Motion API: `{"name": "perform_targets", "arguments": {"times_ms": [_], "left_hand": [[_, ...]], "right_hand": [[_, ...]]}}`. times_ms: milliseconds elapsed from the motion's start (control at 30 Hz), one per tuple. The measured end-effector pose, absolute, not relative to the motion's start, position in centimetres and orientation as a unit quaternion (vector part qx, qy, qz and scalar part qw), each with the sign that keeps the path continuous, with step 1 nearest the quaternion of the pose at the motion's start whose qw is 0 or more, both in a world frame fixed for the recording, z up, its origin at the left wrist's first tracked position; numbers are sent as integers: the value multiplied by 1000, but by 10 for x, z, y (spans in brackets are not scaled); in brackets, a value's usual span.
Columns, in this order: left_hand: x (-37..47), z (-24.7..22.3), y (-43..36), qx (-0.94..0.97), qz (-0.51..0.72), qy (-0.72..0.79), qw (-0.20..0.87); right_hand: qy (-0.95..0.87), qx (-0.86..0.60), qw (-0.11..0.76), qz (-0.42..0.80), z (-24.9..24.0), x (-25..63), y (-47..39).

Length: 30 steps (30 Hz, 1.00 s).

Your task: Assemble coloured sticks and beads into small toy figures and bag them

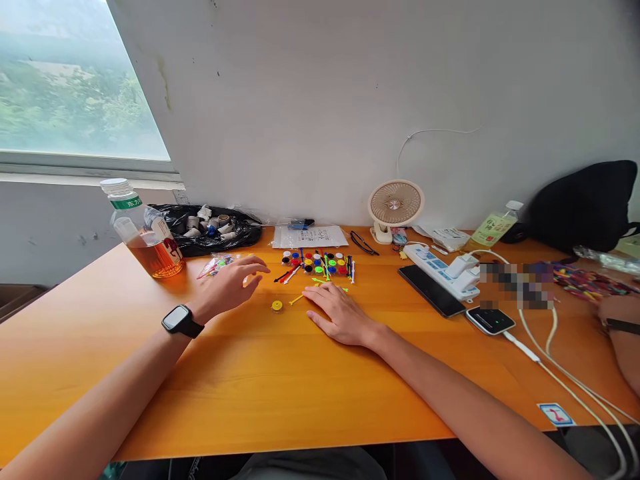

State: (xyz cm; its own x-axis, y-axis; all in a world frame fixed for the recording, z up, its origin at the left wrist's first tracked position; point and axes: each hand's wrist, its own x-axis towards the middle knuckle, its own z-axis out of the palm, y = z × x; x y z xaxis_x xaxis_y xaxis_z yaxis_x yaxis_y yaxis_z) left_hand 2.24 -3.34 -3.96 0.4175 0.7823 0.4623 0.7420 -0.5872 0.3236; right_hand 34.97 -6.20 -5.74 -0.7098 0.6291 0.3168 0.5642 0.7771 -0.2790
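My left hand [229, 285], with a black-strapped watch on its wrist, is held over the table with its fingers apart and nothing in them. My right hand [341, 312] lies low over the tabletop, fingers stretched out. Its fingertips are beside a small yellow stick [297, 300]; whether they touch it I cannot tell. Between the hands sits a small round yellow piece [277, 307]. Beyond them are several round coloured pieces in rows [315, 262], with green, blue and white sticks on and around them. Black, red and white sticks [289, 274] lie just left of these.
A large bottle of amber drink [150, 240], a black plastic bag [200, 230] and a small bag of coloured pieces [217, 265] stand left. Behind are papers [310, 236] and a fan [395, 204]. On the right are a phone [431, 291], power strip [443, 270], cables and another person's arm [620, 340].
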Motion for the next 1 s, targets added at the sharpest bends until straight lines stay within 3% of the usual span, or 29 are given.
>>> {"name": "perform_targets", "arguments": {"times_ms": [333, 800, 1000], "left_hand": [[44, -29, -54, 873, 197, 367, 253], [101, -57, -73, 858, 290, 356, 229], [108, -56, -79, 878, 287, 303, 234]], "right_hand": [[-934, -238, 241, 110, -56, 349, -60], [-959, -196, 166, 119, -39, 349, -85], [-958, -169, 176, 151, -41, 345, -98]]}}
